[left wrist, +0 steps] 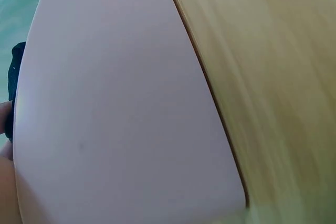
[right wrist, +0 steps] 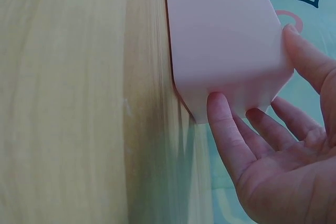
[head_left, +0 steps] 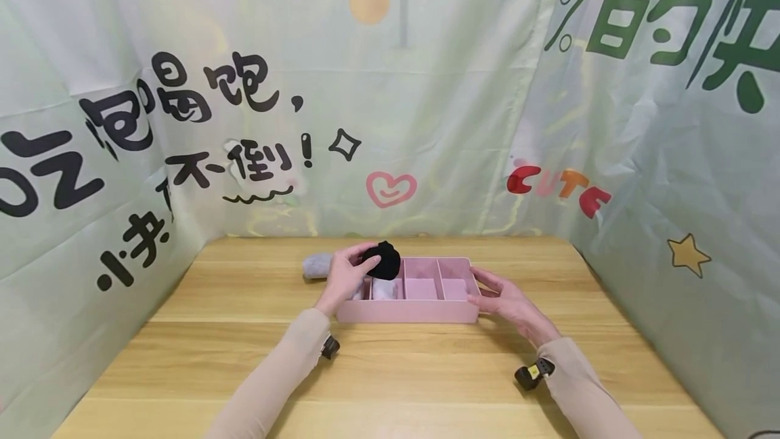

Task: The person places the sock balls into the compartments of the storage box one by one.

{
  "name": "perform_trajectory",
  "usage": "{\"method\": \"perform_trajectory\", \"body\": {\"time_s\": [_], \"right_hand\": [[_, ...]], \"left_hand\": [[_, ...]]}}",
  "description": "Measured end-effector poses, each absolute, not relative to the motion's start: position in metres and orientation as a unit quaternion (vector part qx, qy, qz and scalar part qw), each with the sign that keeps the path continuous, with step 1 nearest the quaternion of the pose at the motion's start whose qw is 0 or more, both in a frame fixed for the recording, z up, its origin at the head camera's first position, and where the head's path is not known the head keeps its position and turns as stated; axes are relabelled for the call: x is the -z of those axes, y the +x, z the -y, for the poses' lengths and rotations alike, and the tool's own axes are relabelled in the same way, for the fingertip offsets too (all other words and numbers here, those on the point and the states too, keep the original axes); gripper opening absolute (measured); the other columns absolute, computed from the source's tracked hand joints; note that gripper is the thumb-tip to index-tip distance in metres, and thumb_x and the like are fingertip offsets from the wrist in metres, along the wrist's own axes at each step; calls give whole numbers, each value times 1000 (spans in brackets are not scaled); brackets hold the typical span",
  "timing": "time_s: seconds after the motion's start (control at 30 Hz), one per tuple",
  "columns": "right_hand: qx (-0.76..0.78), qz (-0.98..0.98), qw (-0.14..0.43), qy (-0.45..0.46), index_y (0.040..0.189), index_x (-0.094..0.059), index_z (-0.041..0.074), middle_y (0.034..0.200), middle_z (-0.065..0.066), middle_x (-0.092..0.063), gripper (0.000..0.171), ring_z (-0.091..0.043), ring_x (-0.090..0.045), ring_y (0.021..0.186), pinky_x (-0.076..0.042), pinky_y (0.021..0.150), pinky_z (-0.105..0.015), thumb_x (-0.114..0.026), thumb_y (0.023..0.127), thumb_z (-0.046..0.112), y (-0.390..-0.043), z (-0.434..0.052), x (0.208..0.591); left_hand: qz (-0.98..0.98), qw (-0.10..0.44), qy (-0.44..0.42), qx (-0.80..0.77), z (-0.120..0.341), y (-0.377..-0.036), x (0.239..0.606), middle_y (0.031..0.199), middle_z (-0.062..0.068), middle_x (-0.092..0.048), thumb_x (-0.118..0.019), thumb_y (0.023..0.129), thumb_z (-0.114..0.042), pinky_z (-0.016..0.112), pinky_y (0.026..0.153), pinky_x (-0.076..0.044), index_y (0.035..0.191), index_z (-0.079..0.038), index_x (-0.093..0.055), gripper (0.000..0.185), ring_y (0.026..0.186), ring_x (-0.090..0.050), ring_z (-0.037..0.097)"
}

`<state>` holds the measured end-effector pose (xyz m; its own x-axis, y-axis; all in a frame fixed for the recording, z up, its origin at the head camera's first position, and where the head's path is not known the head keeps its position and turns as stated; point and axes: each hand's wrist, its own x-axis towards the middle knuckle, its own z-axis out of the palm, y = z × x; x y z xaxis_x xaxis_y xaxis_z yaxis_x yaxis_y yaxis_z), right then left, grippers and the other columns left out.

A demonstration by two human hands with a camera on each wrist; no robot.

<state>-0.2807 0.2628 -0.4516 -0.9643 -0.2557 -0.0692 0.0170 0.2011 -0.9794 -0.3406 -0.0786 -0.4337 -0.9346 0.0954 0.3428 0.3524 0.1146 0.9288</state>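
Observation:
A pink divided box [head_left: 407,311] sits on the wooden table, filling the left wrist view [left wrist: 115,108] and showing one end in the right wrist view [right wrist: 220,35]. My left hand [head_left: 349,269] holds a black rolled sock [head_left: 384,259] over the box's left compartments; a sliver of the sock [left wrist: 16,72] shows at the box's edge. A white rolled item [head_left: 385,288] lies in a left compartment. My right hand [head_left: 502,295] rests with straight fingers [right wrist: 226,129] against the box's right end.
A grey rolled sock [head_left: 317,266] lies on the table [head_left: 390,371] behind the box's left end. Printed cloth walls [head_left: 670,154] close in the table at the back and both sides. Bare wood lies in front of the box.

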Motion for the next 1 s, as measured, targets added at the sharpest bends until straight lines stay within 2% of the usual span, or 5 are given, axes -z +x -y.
{"method": "perform_trajectory", "body": {"time_s": [0.13,0.27,0.37,0.8,1.0], "right_hand": [[625,-769,111,-77,156,-23,7,162,-18,-20,78,-42,-29,143,-52,96,-39,-68,92,11,-281,-263,451],[628,-766,109,-77,156,-25,8,161,-17,-22,78,-41,-30,143,-52,97,-39,-69,92,12,-282,-262,449],[627,-767,109,-80,156,-24,7,161,-18,-22,79,-42,-30,143,-52,97,-40,-70,91,14,-283,-262,449],[630,-764,108,-91,156,-21,6,162,-20,-17,79,-45,-28,143,-51,98,-41,-68,92,13,-281,-267,451],[626,-767,110,-87,156,-23,7,162,-19,-19,78,-43,-29,143,-53,95,-37,-68,92,11,-282,-265,452]], "left_hand": [[748,125,-168,629,70,-339,433,112,14,-72,-74,87,-10,22,73,-56,115,-7,-71,28,99,-69,23],[755,130,-179,618,62,-336,433,113,12,-72,-74,88,-14,26,87,-54,115,-8,-70,29,104,-68,23],[756,119,-184,617,58,-334,434,114,11,-71,-74,88,-14,32,91,-54,115,-8,-69,29,107,-67,23],[750,123,-177,625,47,-329,437,107,13,-70,-75,86,-8,32,89,-55,106,-6,-63,24,104,-66,22],[745,117,-187,629,38,-331,437,106,14,-70,-75,85,-6,33,89,-55,103,-5,-63,22,104,-66,22]]}}
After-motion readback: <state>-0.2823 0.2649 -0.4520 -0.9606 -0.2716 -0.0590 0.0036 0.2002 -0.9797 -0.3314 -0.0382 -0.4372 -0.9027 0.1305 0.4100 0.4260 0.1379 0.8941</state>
